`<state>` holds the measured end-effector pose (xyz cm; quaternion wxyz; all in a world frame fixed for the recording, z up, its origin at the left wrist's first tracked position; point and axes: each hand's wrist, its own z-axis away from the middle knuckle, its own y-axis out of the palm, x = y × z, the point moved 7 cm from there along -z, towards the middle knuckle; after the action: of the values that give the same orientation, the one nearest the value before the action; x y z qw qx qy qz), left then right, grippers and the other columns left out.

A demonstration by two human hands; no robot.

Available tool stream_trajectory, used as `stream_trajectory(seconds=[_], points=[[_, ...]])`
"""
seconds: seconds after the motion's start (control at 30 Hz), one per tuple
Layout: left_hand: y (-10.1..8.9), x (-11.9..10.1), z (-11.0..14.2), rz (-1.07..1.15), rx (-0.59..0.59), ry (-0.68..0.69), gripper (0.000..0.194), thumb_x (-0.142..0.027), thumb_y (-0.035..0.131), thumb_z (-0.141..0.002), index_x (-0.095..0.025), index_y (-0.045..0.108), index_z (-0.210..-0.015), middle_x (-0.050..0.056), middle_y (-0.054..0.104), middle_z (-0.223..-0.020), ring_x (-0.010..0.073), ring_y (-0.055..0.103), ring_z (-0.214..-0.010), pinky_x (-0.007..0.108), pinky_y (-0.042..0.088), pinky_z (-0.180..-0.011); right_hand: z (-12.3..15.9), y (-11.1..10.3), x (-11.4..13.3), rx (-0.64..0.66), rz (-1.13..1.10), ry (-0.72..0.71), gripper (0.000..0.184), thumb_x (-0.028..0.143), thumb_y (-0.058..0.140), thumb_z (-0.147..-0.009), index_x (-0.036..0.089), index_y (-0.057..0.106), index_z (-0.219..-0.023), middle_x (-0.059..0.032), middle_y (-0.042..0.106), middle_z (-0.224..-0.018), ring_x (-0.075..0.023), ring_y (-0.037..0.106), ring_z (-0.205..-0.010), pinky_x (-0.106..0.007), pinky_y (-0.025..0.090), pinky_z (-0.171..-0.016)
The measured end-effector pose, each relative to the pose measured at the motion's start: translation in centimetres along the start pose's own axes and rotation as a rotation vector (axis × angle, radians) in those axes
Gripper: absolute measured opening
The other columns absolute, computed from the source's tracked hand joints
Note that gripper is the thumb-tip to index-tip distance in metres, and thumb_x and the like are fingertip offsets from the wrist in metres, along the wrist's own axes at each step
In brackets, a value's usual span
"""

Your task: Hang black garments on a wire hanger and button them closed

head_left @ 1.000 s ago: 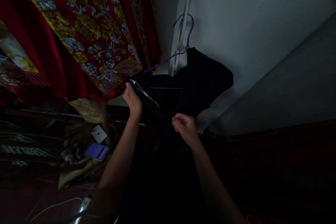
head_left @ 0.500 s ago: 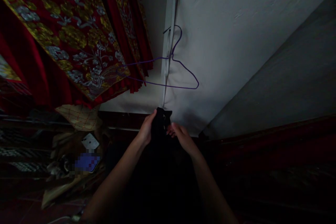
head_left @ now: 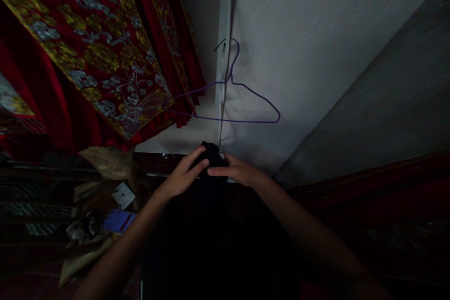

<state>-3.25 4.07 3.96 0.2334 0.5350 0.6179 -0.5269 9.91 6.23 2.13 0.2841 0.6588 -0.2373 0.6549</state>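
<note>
A piece of black cloth [head_left: 211,152] is bunched between my two hands, below the wall strip. My left hand [head_left: 184,171] grips its left side, thumb and fingers closed on it. On the other side, my right hand [head_left: 237,168] has its thumb across the front of the cloth and its fingers behind, partly hidden. The cloth's lower part merges with dark clothing, so its full shape cannot be made out. Above both hands a purple wire hanger [head_left: 246,122] hangs on the wall strip, with nothing on it.
Red embroidered cloth [head_left: 105,56] hangs at upper left, overlapping the hanger's left end. A white strip [head_left: 225,4] runs down the pale wall [head_left: 298,33]. At lower left lie a white phone [head_left: 123,195] and a blue-purple flat item [head_left: 119,220] beside wooden furniture.
My right hand has moved in against the cloth, its thumb now across the front. My left hand has shifted slightly left. The hanger has swung, its right end now farther right.
</note>
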Motion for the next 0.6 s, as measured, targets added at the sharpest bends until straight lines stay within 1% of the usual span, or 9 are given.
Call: stream_trajectory(seconds=[0.1,0.2,0.23,0.27,0.3,0.37,0.4,0.5,0.6], points=[[0.8,2.8,1.0,0.265,0.047,-0.192,0.047,-0.044,0.066,-0.091,-0.034,0.052,-0.135,0.005,0.067,-0.127,0.0256,0.064,-0.117,0.037,0.05,-0.102,-0.2,-1.8,2.1,-0.078,0.146,-0.006,0.025,0.039,0.08,-0.075,0.018,0.072,-0.086,-0.0003,0.069,-0.073,-0.0141,0.061,-0.062,-0.025,0.048,-0.057],[1.1,3.8,2.3,0.504,0.104,-0.344,0.075,-0.042,0.071,-0.088,-0.04,0.03,-0.151,0.003,0.073,-0.105,0.0214,0.072,-0.086,0.033,0.057,-0.08,-0.4,-3.9,4.6,-0.147,0.325,-0.106,0.02,0.037,0.072,-0.081,0.017,0.072,-0.083,-0.0016,0.07,-0.074,-0.0145,0.061,-0.062,-0.025,0.047,-0.055],[1.0,3.9,2.7,0.531,0.157,-0.385,0.079,-0.041,0.072,-0.087,-0.039,0.029,-0.153,0.003,0.073,-0.1,0.0211,0.072,-0.082,0.033,0.057,-0.077,-0.4,-4.7,5.4,-0.171,0.38,-0.144,0.019,0.036,0.071,-0.082,0.017,0.072,-0.083,-0.0021,0.07,-0.075,-0.0149,0.061,-0.063,-0.025,0.047,-0.056],[0.8,3.9,3.0,0.51,0.225,-0.412,0.078,-0.04,0.075,-0.084,-0.037,0.035,-0.152,0.003,0.074,-0.098,0.0216,0.072,-0.083,0.032,0.056,-0.076,-0.4,-5.7,6.2,-0.209,0.436,-0.183,0.017,0.034,0.069,-0.083,0.017,0.072,-0.083,-0.0024,0.07,-0.076,-0.0154,0.061,-0.065,-0.026,0.048,-0.058],[0.5,3.9,3.4,0.448,0.303,-0.429,0.07,-0.039,0.078,-0.082,-0.034,0.048,-0.145,0.003,0.074,-0.098,0.0224,0.072,-0.086,0.031,0.055,-0.077,-0.3,-6.8,7.1,-0.268,0.497,-0.225,0.015,0.031,0.067,-0.083,0.017,0.071,-0.081,-0.0024,0.07,-0.077,-0.0159,0.062,-0.067,-0.027,0.048,-0.061],[-0.7,4.3,4.1,0.25,0.442,-0.462,0.042,-0.041,0.079,-0.079,-0.025,0.072,-0.116,0.004,0.075,-0.097,0.0236,0.071,-0.087,0.029,0.054,-0.075,-0.1,-9.2,8.6,-0.417,0.622,-0.304,0.01,0.025,0.064,-0.082,0.018,0.07,-0.077,-0.0024,0.069,-0.077,-0.0174,0.063,-0.073,-0.029,0.049,-0.069],[-1.6,4.6,4.4,0.148,0.474,-0.476,0.031,-0.044,0.078,-0.079,-0.022,0.076,-0.102,0.004,0.076,-0.094,0.0236,0.07,-0.084,0.028,0.053,-0.071,0.0,-10.2,9.2,-0.481,0.664,-0.334,0.009,0.021,0.062,-0.081,0.018,0.07,-0.077,-0.0024,0.069,-0.079,-0.0183,0.063,-0.077,-0.03,0.049,-0.074],[-5.2,4.3,3.8,-0.077,0.39,-0.458,0.031,-0.051,0.068,-0.085,-0.022,0.077,-0.087,0.001,0.075,-0.082,0.0214,0.066,-0.071,0.025,0.047,-0.06,-0.8,-12.5,9.8,-0.552,0.671,-0.384,0.019,0.013,0.055,-0.076,0.018,0.071,-0.083,-0.0014,0.071,-0.084,-0.0194,0.064,-0.085,-0.031,0.049,-0.083],[-8.5,2.2,2.0,-0.266,0.278,-0.381,0.035,-0.055,0.063,-0.088,-0.023,0.075,-0.081,-0.001,0.071,-0.071,0.0183,0.061,-0.062,0.024,0.041,-0.052,-2.8,-13.7,9.4,-0.614,0.586,-0.441,0.024,0.013,0.05,-0.076,0.018,0.071,-0.087,-0.0005,0.071,-0.087,-0.0189,0.065,-0.089,-0.031,0.048,-0.087]])
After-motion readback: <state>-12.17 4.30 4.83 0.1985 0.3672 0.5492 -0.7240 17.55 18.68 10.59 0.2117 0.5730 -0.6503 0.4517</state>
